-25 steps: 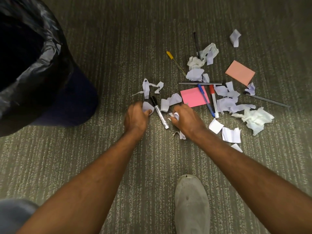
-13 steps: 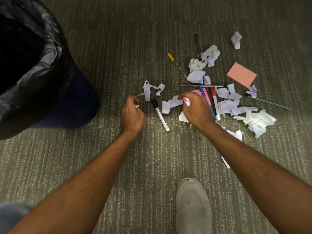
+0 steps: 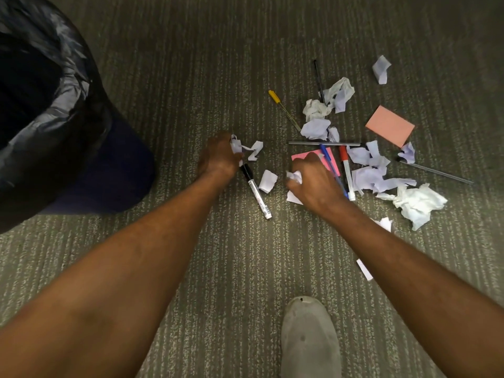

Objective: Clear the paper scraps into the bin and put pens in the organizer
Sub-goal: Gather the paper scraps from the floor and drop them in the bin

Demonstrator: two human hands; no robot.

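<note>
White paper scraps [image 3: 366,177] lie scattered over the carpet to the right of centre. My left hand [image 3: 218,158] is closed around a scrap, at the twisted paper strip [image 3: 255,150]. My right hand [image 3: 313,181] is closed around a crumpled scrap [image 3: 294,176], over a pink sticky note [image 3: 317,155]. A black-capped white marker [image 3: 256,190] lies between my hands, beside a small curled scrap [image 3: 267,181]. A blue pen [image 3: 328,159] and a red-capped marker [image 3: 347,170] lie just right of my right hand. The bin [image 3: 51,110] with a black liner stands at the left.
A yellow-capped pen [image 3: 283,109], a thin black pen [image 3: 318,79], two grey rods [image 3: 324,143] [image 3: 436,171] and an orange sticky pad [image 3: 390,129] lie among the scraps. A crumpled tissue [image 3: 417,204] sits at the right. My grey shoe [image 3: 309,338] is at the bottom. No organizer is visible.
My left hand has moved forward to the twisted strip and closed on paper. My right hand has drawn slightly back, still gripping its scrap; one of the flat scraps between the hands is gone.
</note>
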